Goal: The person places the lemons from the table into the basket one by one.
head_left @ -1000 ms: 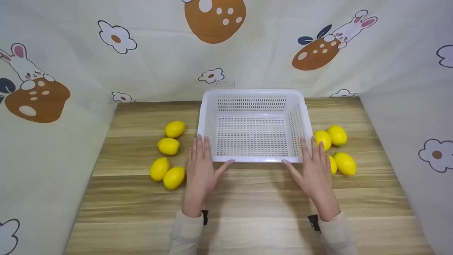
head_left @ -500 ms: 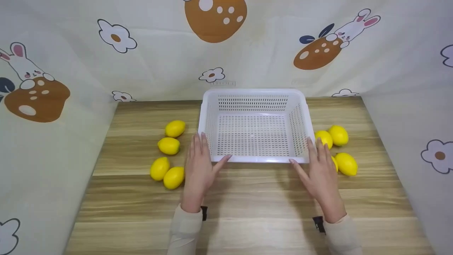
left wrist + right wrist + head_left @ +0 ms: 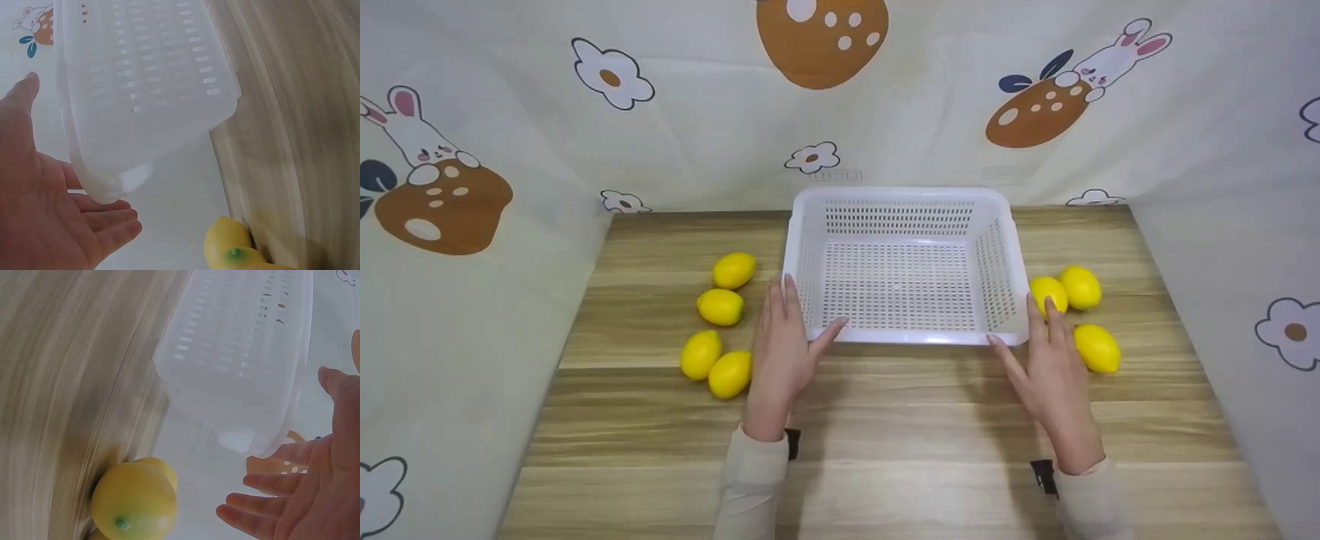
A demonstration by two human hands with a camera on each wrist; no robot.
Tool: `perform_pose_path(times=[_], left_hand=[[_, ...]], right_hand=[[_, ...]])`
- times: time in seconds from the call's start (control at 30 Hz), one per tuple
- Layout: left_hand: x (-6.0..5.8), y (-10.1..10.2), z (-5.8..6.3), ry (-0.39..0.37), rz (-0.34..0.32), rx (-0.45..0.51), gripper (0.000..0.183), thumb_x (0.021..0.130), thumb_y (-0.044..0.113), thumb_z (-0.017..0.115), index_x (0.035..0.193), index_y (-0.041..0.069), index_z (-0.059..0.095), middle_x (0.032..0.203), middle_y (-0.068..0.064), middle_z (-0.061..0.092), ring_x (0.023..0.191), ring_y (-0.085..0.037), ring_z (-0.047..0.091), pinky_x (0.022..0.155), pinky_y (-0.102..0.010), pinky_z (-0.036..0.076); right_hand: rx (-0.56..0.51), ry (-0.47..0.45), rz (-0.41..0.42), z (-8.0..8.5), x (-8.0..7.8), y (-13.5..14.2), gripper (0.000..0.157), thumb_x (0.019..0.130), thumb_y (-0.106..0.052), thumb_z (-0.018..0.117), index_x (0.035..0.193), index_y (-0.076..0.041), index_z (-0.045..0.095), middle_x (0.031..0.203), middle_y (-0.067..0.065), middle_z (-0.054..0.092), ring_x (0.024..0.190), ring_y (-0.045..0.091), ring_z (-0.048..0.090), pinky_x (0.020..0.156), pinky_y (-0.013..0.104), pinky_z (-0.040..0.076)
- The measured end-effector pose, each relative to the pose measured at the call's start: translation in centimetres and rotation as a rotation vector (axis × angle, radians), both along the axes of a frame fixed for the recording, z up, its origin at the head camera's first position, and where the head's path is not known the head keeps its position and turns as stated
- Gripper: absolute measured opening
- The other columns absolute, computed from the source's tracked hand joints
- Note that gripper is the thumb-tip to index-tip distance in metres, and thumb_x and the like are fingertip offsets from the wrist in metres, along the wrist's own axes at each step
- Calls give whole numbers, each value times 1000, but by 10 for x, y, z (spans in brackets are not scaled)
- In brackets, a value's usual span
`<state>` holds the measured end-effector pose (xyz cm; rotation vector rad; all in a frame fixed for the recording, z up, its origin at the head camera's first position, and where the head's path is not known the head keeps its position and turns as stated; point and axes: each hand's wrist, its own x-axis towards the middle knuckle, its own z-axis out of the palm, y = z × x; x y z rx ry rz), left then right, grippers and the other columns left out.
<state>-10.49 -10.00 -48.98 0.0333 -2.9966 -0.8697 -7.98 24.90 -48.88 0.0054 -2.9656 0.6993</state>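
The white perforated plastic basket sits on the wood-grain tabletop, lemons on either side, with the left hand at its near left corner and the right hand at its near right — both with fingers extended, thumbs spread — though whether they touch it is unclear.

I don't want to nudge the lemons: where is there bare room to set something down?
Free: the table in front of the basket, between the left sleeve and right sleeve; the table outside each sleeve, nearer than the lemons; the basket's inside. Crowded: left of the basket, with four lemons, and right, where three lemons show.
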Motion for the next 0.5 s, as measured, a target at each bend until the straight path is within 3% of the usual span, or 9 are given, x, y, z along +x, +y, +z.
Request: perform_pose_path(times=[0.3, 0.5], left_hand=[[-6, -1, -1, 33, 22, 60, 101, 102, 59, 60, 165, -8, 18, 168, -36, 21, 155, -48, 29, 125, -56, 28], [-11, -1, 0, -1, 46, 82, 97, 104, 57, 58, 165, -7, 17, 169, -36, 19, 156, -47, 27, 125, -56, 29]], right_hand=[[-38, 36, -11, 0, 4, 8, 74, 109, -39, 57, 164, 1, 29, 164, 38, 27, 145, 60, 34, 113, 75, 32], [-40, 9, -38, 1, 7, 15, 75, 110, -41, 52, 164, 3, 25, 164, 39, 27, 144, 60, 34, 111, 76, 34]])
